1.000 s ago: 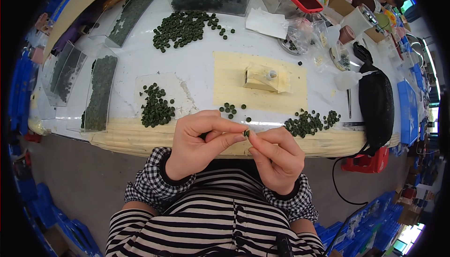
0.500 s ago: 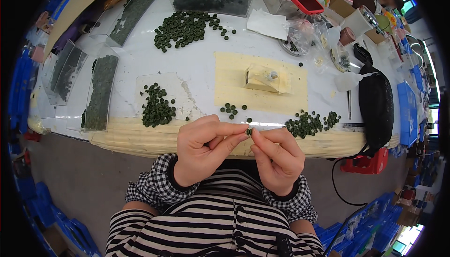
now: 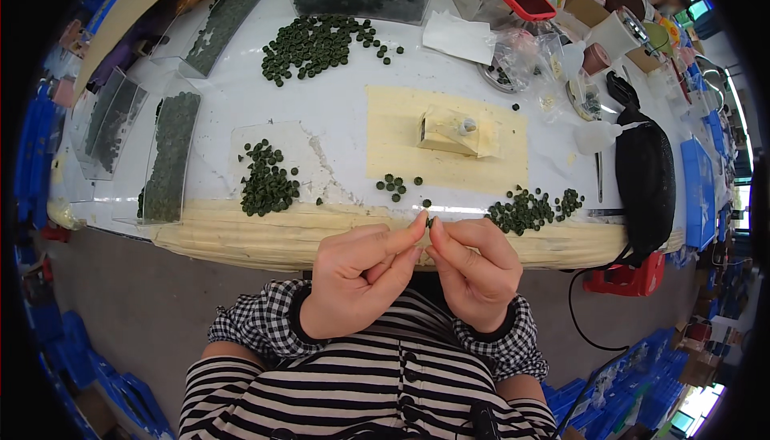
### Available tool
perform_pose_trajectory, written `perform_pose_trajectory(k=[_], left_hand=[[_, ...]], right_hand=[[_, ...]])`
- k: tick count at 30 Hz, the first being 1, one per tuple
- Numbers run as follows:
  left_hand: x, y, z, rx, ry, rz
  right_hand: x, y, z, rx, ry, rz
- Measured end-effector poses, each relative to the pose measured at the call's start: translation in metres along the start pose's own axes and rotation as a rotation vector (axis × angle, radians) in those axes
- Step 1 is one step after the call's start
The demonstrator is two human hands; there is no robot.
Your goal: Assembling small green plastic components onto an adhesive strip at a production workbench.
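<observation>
Just off the table's front edge, my two hands meet over a small dark green piece (image 3: 431, 222), mostly hidden by fingertips. My right hand (image 3: 480, 267) pinches it between thumb and forefinger. My left hand (image 3: 357, 275) is curled, with its forefinger tip against the piece's left side and its thumb tip lower down. Close beyond the fingers lie several loose dark green round pieces (image 3: 394, 186). To the right is a heap of similar pieces (image 3: 529, 214), some cone-shaped. Another heap (image 3: 269, 183) lies at the left on a clear sheet (image 3: 301, 151).
A cream-taped block with a small knob (image 3: 449, 133) sits on a yellow mat (image 3: 393, 119). Farther back lies a large pile of green pieces (image 3: 313, 47). Clear bins (image 3: 168, 155) line the left. At right are a black pouch (image 3: 644, 175), tweezers (image 3: 599, 175) and a squeeze bottle (image 3: 593, 137).
My left hand has shifted slightly down and to the right, and its thumb tip has dropped away from the forefinger tip. My right hand has barely moved.
</observation>
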State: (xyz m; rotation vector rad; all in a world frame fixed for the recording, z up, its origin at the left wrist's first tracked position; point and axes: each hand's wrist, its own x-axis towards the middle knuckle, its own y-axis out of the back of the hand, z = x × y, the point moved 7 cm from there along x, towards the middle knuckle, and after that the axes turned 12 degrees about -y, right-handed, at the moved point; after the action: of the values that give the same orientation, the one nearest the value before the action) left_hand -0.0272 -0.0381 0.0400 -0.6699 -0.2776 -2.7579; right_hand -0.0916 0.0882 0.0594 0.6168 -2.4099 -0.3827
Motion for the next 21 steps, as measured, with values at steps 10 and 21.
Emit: perform_pose_trajectory(k=[10,21], left_hand=[[0.002,-0.002,0.001,0.012,-0.011,-0.021],[0.011,0.009,-0.012,0.035,-0.004,0.059]], right_hand=[[-0.003,0.000,0.008,0.053,-0.040,0.023],[-0.004,0.001,0.012,0.118,-0.096,-0.003]])
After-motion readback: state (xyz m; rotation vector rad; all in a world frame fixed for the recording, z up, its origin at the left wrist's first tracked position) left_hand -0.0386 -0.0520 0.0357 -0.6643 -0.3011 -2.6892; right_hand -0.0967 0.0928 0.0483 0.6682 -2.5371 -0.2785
